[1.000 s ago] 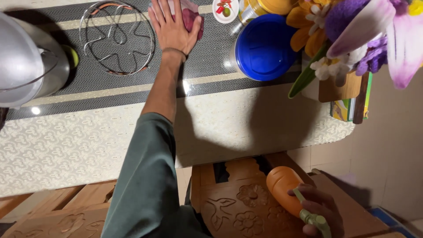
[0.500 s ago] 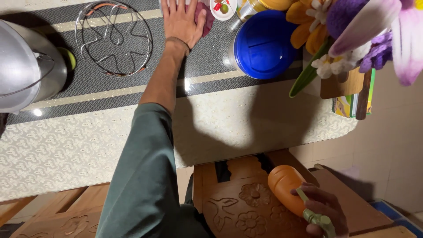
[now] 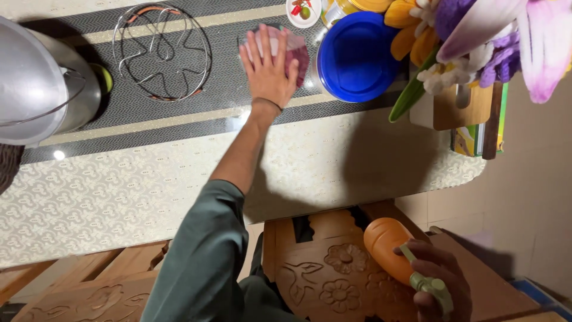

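On the glossy striped tabletop [image 3: 179, 113], left hand [image 3: 268, 65] flat, fingers spread, on pink cloth [image 3: 296, 50].

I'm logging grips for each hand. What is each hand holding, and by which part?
The right hand holds an orange spray bottle by its green trigger head. The left hand grips nothing; it presses flat on a pink cloth.

**One camera on my head, looking straight down**

There is a single view, so nothing is shared with another. It looks steeply down from my head over the table [image 3: 333, 173], whose far side runs along the top of the frame. My left hand [image 3: 268, 62] reaches well away up there; my right hand [image 3: 438, 280] sits close beneath the lens at the lower right.
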